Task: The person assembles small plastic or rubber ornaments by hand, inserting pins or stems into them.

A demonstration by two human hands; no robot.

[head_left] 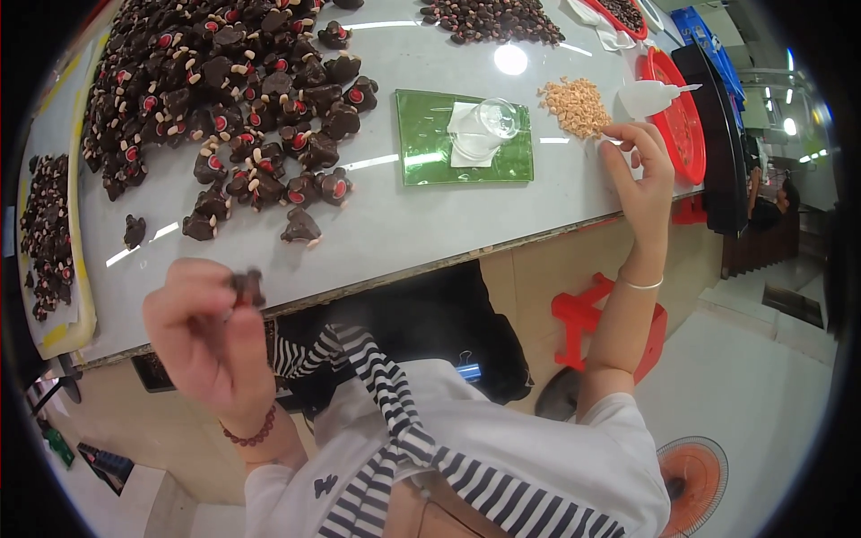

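Note:
My left hand (pixel 211 327) is raised near my chest, its fingers closed on a small dark brown figure piece (pixel 248 286). My right hand (pixel 641 170) reaches out over the table's right edge, fingertips pinched together just beside a heap of small tan pieces (pixel 577 105); whether it holds one I cannot tell. A large pile of dark brown figures with red and tan bits (pixel 224 99) covers the table's left half. A green mat (pixel 421 152) in the middle carries a white paper and a clear cup (pixel 491 121).
The grey table (pixel 404 224) has its front edge near my body. A white squeeze bottle (pixel 653 97) lies by a red tray (pixel 683 117). More dark pieces (pixel 493 20) lie at the back and on a side board (pixel 49 233). Red stool (pixel 583 314) and fan (pixel 692 475) stand on the floor.

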